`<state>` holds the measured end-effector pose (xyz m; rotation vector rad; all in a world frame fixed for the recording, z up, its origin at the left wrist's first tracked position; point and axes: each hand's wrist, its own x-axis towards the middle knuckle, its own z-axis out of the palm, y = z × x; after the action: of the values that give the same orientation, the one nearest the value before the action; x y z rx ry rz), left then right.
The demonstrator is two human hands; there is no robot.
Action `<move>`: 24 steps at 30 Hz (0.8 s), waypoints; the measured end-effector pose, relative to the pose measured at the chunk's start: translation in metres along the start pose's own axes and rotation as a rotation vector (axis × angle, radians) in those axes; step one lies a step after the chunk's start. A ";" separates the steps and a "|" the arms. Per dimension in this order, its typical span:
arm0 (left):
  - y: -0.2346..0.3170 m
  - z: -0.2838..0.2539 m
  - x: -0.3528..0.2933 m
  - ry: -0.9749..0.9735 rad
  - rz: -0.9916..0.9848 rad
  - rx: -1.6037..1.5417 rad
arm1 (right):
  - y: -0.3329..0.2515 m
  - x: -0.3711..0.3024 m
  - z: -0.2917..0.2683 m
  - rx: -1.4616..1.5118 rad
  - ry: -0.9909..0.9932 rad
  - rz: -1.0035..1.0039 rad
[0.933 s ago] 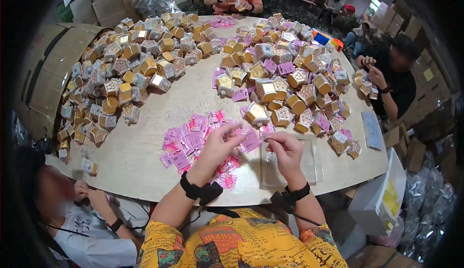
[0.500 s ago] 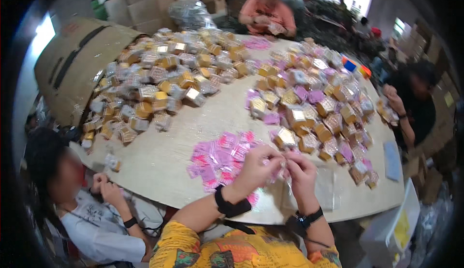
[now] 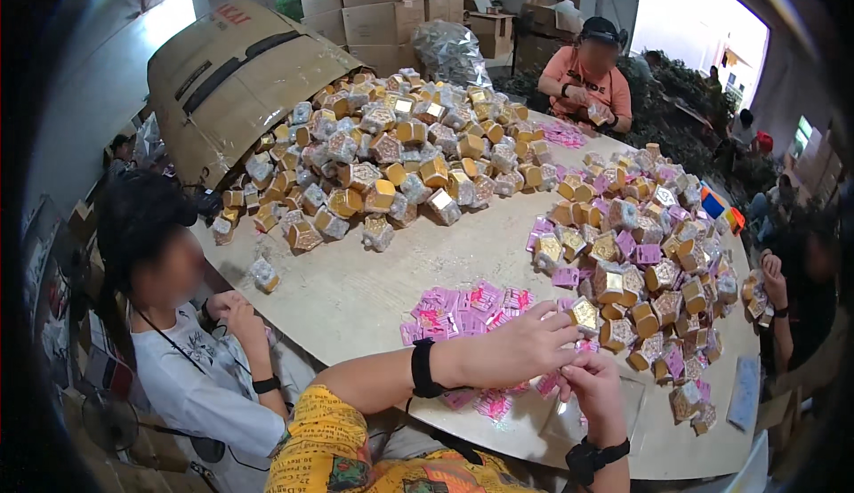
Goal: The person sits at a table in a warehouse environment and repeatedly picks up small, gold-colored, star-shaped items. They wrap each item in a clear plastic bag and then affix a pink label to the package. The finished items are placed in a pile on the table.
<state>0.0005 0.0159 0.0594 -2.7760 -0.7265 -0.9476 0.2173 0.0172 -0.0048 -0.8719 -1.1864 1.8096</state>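
Observation:
My left hand [image 3: 527, 343] and my right hand [image 3: 594, 388] meet above the near edge of the table. The fingers of both are closed and press together at the tips. Whatever small thing they hold is mostly hidden by the fingers. Just left of them spreads a heap of pink printed packets [image 3: 463, 309], partly covered by my left forearm. Beneath my right hand lies a clear plastic sheet or tray [image 3: 630, 400]. Beyond my hands is a pile of gold, many-sided boxes in clear wrap [image 3: 614, 284], with pink packets among them.
A big cardboard carton [image 3: 240, 75] lies tipped at the far left, beside a large heap of wrapped gold boxes [image 3: 382, 150]. One wrapped box [image 3: 264, 274] sits apart. Co-workers sit left, far and right. A light blue pad [image 3: 744, 392] lies at the table's right edge.
The view has shifted, so the table and piles appear lower and further right. My hands remain together; my left hand now lies more across, over the near edge of the gold pile.

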 end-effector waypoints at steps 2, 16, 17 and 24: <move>-0.001 0.004 0.003 -0.058 0.018 -0.013 | -0.002 -0.003 0.000 -0.097 0.013 0.031; -0.039 0.051 -0.020 -0.147 -0.766 -1.007 | -0.001 0.004 0.030 -1.706 0.177 -0.998; -0.044 0.054 -0.024 -0.157 -0.771 -1.067 | -0.009 -0.001 0.025 -1.830 0.026 -0.901; -0.242 -0.047 -0.077 0.025 -0.994 0.225 | -0.027 0.004 0.006 -1.718 0.168 -0.847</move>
<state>-0.1938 0.1852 0.0411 -2.1175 -2.1256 -0.8984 0.2170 0.0255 0.0219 -0.9919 -2.3946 -0.2732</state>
